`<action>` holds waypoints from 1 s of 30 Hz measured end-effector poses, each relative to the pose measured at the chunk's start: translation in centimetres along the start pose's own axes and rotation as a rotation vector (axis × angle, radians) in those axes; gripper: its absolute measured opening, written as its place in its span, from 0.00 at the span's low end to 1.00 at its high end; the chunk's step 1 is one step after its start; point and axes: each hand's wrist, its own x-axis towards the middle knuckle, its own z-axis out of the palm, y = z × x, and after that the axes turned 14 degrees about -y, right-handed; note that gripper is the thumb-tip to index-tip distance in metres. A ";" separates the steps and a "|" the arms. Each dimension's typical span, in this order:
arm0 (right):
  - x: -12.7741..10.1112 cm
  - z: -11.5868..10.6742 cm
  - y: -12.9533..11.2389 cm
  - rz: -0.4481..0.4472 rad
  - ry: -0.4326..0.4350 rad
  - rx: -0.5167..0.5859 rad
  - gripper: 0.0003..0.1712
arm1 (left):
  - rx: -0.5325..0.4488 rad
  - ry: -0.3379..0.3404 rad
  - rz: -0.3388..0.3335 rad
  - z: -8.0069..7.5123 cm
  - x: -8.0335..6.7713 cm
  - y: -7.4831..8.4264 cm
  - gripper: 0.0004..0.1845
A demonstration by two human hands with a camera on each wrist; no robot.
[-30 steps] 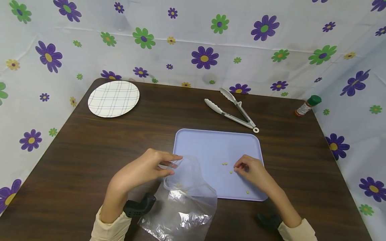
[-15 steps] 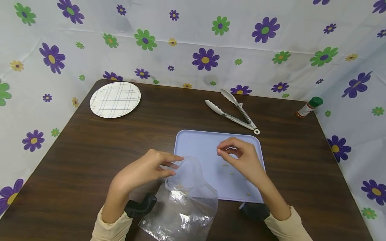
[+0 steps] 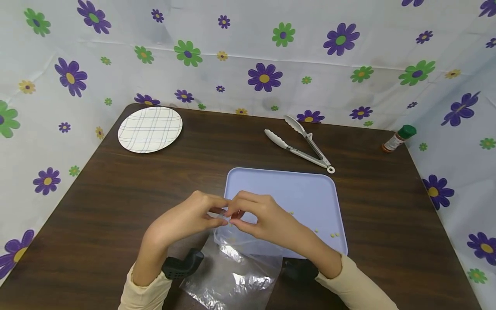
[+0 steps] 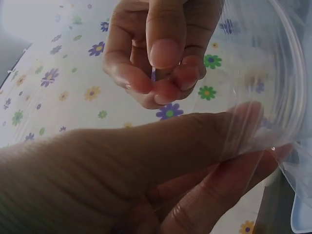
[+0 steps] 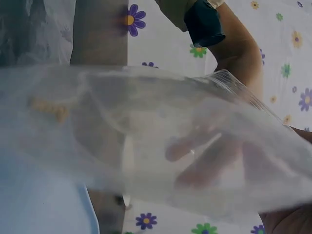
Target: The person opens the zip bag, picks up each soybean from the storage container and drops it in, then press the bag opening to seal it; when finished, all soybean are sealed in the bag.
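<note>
My left hand (image 3: 193, 213) holds the mouth of a clear plastic zip bag (image 3: 240, 275) between thumb and fingers, over the near left part of a pale lavender tray (image 3: 283, 185). Above the bag's opening is my right hand (image 3: 263, 215), thumb and fingertips slightly parted. In the left wrist view no object shows between the right hand's curled fingertips (image 4: 165, 53). One small yellow piece (image 3: 230, 224) shows just below those fingertips. Through the film in the right wrist view, several yellowish pieces (image 5: 48, 108) appear blurred. More small yellow pieces (image 3: 335, 235) lie on the tray.
Behind the tray lie spread tongs (image 3: 306, 148) with pale tips. A checked white plate (image 3: 150, 130) is at the back left corner of the dark wooden table (image 3: 116, 206). A spice jar (image 3: 399, 137) with a green lid stands at the back right corner. Flowered sheets hang around.
My right hand has risen from the tray's pieces and moved left to the bag's mouth. The tray has turned slightly, and pieces on it have shifted right. My left hand has barely moved.
</note>
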 end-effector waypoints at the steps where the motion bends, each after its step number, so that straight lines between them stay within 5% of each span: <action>1: -0.1 -0.1 0.1 0.007 0.014 0.009 0.10 | -0.005 -0.002 -0.002 0.0 0.0 0.0 0.14; 5: -1.4 -1.0 0.8 0.074 0.113 0.051 0.10 | -0.024 -0.013 -0.012 -0.1 0.0 0.0 0.20; 9: -4.0 -1.9 2.4 0.268 0.186 0.118 0.12 | -0.025 -0.019 -0.032 -0.1 -0.1 0.0 0.21; 16: -10.1 -1.2 6.9 0.579 0.003 -0.003 0.13 | -0.020 -0.018 -0.052 0.0 -0.4 -0.2 0.22; 22: -13.1 0.1 8.8 0.628 -0.029 -0.099 0.14 | -0.025 -0.012 -0.033 0.0 -0.5 -0.3 0.22; 30: -13.1 0.6 9.2 0.596 -0.023 -0.133 0.12 | -0.046 -0.022 -0.033 0.0 -0.5 -0.4 0.22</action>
